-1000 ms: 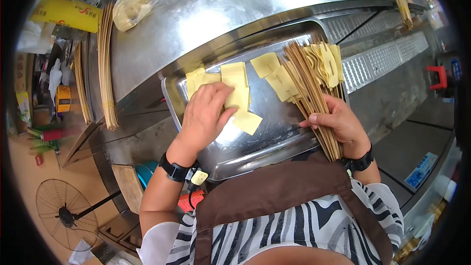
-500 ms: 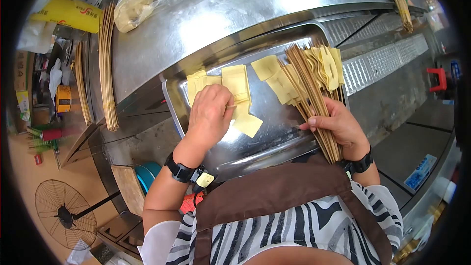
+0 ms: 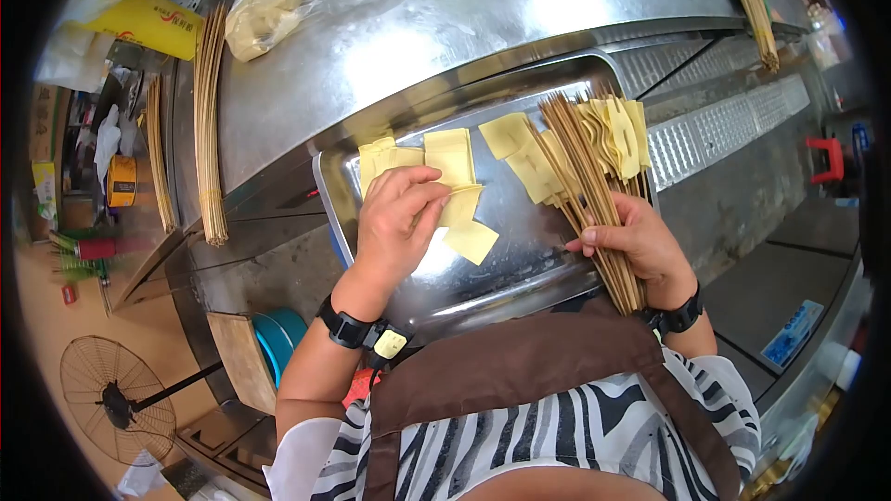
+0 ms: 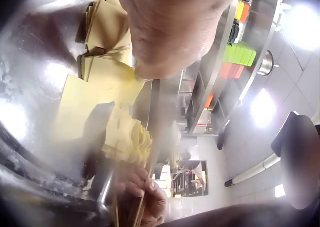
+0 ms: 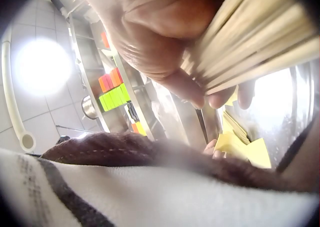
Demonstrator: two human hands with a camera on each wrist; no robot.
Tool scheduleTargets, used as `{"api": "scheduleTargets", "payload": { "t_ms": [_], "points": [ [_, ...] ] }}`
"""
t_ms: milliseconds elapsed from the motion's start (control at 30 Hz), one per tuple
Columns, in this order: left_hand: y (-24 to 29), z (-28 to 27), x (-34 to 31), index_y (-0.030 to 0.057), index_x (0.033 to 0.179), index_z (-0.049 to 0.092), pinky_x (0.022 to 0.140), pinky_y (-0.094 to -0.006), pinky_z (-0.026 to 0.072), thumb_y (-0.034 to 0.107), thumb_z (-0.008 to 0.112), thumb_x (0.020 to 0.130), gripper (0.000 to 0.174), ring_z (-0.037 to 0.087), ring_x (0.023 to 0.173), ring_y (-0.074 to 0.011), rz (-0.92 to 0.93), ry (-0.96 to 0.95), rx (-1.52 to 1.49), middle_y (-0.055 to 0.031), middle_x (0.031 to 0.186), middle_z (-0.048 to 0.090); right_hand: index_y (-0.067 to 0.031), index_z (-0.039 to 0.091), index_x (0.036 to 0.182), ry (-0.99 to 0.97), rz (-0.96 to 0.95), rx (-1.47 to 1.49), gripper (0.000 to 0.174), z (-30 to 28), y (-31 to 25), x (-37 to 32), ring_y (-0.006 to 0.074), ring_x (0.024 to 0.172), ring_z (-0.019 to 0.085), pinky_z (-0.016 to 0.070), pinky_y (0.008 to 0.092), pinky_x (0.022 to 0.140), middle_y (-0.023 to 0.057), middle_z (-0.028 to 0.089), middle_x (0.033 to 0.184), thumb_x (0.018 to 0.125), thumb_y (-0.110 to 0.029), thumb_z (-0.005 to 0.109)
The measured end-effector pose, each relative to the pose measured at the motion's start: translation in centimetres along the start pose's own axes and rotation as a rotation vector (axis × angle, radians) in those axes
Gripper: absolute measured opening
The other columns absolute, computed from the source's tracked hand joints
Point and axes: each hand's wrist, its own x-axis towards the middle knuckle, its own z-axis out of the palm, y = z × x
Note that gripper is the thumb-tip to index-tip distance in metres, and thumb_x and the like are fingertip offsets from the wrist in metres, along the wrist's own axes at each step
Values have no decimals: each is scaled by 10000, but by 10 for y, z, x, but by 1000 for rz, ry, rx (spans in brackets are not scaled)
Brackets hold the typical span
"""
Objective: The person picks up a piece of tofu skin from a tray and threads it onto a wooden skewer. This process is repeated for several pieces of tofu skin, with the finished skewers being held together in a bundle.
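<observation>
My right hand [image 3: 640, 246] grips a thick bundle of bamboo skewers [image 3: 580, 158] over the right side of a metal tray [image 3: 529, 264]. Folded yellow sheets [image 3: 613, 134], like tofu skin, are threaded on several of them. In the right wrist view the skewers [image 5: 265, 34] run out from the curled fingers. At the tray's left, my left hand [image 3: 394, 223] pinches the edge of a yellow tofu-skin sheet [image 3: 461, 206] between thumb and fingers. Stacked sheets [image 3: 449, 153] lie just beyond the fingertips, and a loose sheet [image 3: 473, 242] lies nearer me.
A steel counter [image 3: 464, 9] runs behind the tray, bearing a plastic bag [image 3: 269, 9] of pale yellow pieces. Skewer bundles lie at left [image 3: 209, 130] and far right [image 3: 754, 14]. A standing fan [image 3: 116, 404] is at lower left, and a red stool [image 3: 824, 160] at far right.
The left hand's fingers curled in at the sheets, then extended slightly, with a sheet's edge now between thumb and fingers. The right hand keeps its hold on the skewers.
</observation>
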Motion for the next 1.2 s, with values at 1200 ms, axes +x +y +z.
{"api": "scheduleTargets", "payload": {
  "t_ms": [1200],
  "points": [
    [35, 42, 64, 21, 1220, 396, 760, -297, 504, 89, 512, 949, 303, 627, 889, -140, -594, 137, -1137, -112, 981, 658, 8, 554, 1083, -19, 39, -37, 306, 5, -3, -1, 118, 666, 617, 519, 228, 612, 53, 614, 800, 805, 2, 681]
  ]
}}
